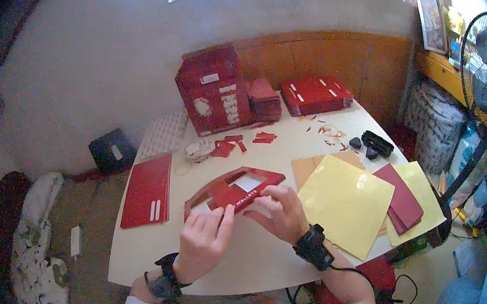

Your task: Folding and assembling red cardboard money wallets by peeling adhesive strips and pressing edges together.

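Observation:
A red cardboard box point(227, 194) with window cutouts and white printing along its near side lies on the table in front of me. White shows through its openings. My left hand point(207, 232) grips the near left edge, its fingers bent against the card. At the near right edge my right hand point(281, 215) holds the same box between thumb and curled fingers. Parts of the box's near side are hidden behind my fingers. To its left lies a stack of flat red card sheets point(148, 195) with white slots.
Yellow square sheets point(343, 204) and dark red card pieces point(399, 198) lie at the right. Behind stand a large dark red box point(214, 91) and a stack of red boxes point(317, 94). Red scraps point(222, 148) and a black device point(377, 145) sit on the white table point(253, 269). A fan point(486, 66) stands far right.

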### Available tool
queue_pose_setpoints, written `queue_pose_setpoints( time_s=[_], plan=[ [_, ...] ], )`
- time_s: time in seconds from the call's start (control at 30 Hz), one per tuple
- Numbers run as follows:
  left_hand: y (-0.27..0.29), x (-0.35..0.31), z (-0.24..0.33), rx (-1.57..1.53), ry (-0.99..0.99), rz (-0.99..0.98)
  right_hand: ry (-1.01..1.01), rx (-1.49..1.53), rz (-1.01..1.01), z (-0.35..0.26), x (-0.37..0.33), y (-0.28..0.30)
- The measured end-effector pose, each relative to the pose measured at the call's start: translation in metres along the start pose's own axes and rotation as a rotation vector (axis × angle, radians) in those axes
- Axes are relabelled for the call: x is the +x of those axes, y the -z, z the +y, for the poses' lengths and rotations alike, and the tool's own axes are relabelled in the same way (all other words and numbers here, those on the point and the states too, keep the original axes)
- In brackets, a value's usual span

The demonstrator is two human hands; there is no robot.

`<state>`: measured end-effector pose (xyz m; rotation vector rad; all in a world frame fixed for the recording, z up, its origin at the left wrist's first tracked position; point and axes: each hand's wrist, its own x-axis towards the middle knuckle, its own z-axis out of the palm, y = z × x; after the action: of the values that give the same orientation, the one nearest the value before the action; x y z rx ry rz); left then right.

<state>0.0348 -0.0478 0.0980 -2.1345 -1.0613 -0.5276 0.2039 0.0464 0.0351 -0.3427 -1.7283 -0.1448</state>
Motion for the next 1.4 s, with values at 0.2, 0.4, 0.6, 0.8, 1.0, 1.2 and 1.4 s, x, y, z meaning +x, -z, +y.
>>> queue_pose_setpoints(
  time_s=[0.2,0.4,0.6,0.8,1.0,1.2,1.4],
  plan=[
    [-0.018,-0.011,0.014,0.050,-0.033,0.012,0.322,-0.240,-0.340,-0.002,0.003,0.014],
    [-0.034,-0.017,0.025,0.012,-0.018,-0.066,0.355,-0.204,-0.486,0.002,-0.014,0.010],
    [-0.045,-0.019,0.028,-0.081,-0.006,-0.135,0.258,-0.173,-0.713,0.004,-0.013,0.016],
    [-0.054,-0.025,-0.011,-0.294,0.129,-0.276,-0.006,-0.058,-0.762,0.017,-0.029,0.013],
    [-0.101,-0.045,-0.079,-0.479,0.044,-0.295,-0.140,-0.016,-0.825,0.034,-0.037,0.012],
    [-0.129,-0.051,-0.081,-0.552,-0.049,-0.374,-0.264,0.098,-0.756,0.015,-0.009,-0.007],
    [-0.139,-0.055,-0.065,-0.522,-0.054,-0.416,-0.283,0.075,-0.936,0.015,-0.024,-0.034]
  ],
)
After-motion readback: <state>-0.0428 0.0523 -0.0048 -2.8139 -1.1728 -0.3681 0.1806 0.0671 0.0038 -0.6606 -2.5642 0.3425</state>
